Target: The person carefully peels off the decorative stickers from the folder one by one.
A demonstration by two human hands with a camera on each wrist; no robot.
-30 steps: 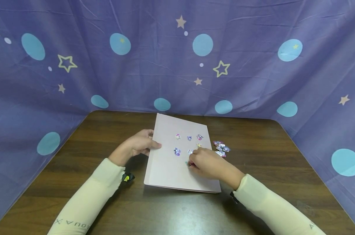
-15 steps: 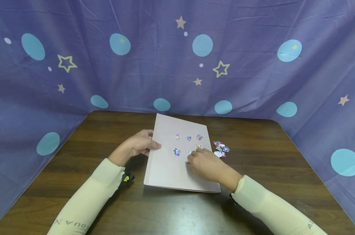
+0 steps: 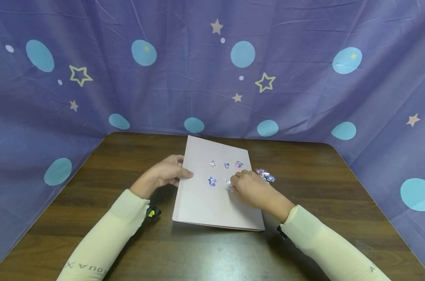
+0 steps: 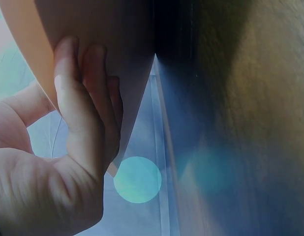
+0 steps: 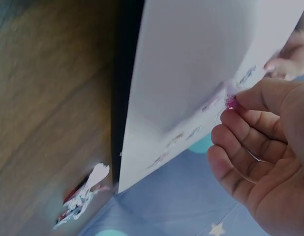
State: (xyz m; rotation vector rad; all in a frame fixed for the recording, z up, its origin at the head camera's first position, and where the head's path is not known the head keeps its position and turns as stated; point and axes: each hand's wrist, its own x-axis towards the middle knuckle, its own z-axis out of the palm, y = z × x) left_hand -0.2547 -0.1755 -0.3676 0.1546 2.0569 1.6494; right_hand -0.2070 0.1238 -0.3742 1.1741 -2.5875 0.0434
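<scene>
My left hand [image 3: 168, 171] grips the left edge of a white board [image 3: 201, 203], thumb on the front and fingers behind, as the left wrist view shows. The board stands tilted over the table. My right hand [image 3: 252, 189] is close to its face, pinching a small pink sticker [image 5: 231, 102] between thumb and index finger. Several small shiny stickers dot the board, among them a purple sticker [image 3: 212, 181] and a pink-and-white sticker [image 3: 213, 163]. The right hand covers part of the board's right side. Another sticker [image 3: 228, 182] shows just left of its fingertips.
A loose pile of shiny stickers [image 3: 266, 175] lies on the brown wooden table [image 3: 317, 183], right of the board and partly behind my right hand. A purple curtain [image 3: 184, 97] with stars and blue dots hangs around the table.
My right hand has shifted slightly up and to the right across the board, now covering the yellow sticker. The greenish piece at its fingertips no longer shows. My left hand and the board stay put.
</scene>
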